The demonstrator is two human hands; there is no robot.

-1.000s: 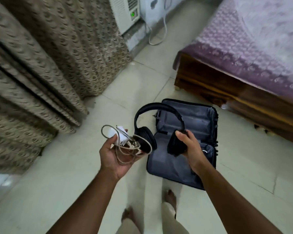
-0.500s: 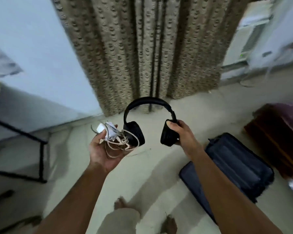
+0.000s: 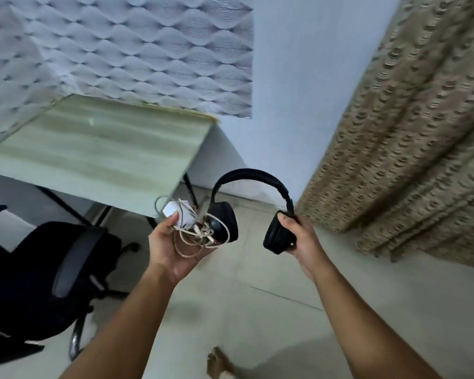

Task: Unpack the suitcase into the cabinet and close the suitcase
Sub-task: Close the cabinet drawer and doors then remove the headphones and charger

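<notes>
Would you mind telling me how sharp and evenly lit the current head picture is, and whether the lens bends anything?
Head view: the black over-ear headphones and both hands are fairly sharp; the pale wooden desk top and black office chair are motion-smeared; the patterned beige curtain bows from wide-angle distortion; light is soft and dim, with no glare.

No writing, label, brand or number can be read anywhere (the whole view is rather blurred).
</notes>
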